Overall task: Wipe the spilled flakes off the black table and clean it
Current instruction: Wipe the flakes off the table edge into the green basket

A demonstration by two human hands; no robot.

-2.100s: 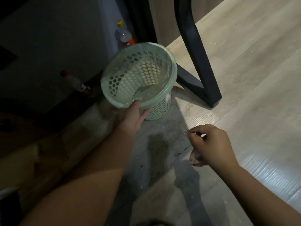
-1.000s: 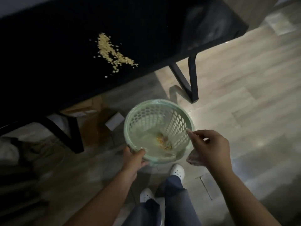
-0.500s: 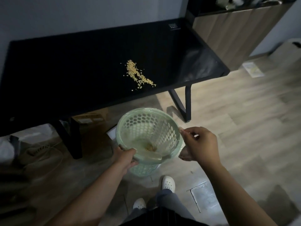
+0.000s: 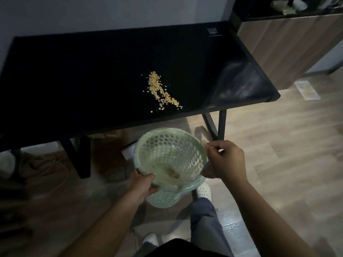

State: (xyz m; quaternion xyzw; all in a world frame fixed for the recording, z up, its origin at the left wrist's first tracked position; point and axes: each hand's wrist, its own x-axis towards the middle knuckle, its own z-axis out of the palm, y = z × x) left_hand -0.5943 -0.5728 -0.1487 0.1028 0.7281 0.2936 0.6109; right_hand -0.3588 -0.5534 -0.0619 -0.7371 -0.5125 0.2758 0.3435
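The left hand is gripping the near rim of the green basket with curled fingers. The right hand is pinching a crumpled cloth beside the basket's right rim. Beyond, the spilled flakes are lying on the black bench, near its front edge.

dim, grainy view – glare on the table, edges perhaps wide-angle bent.
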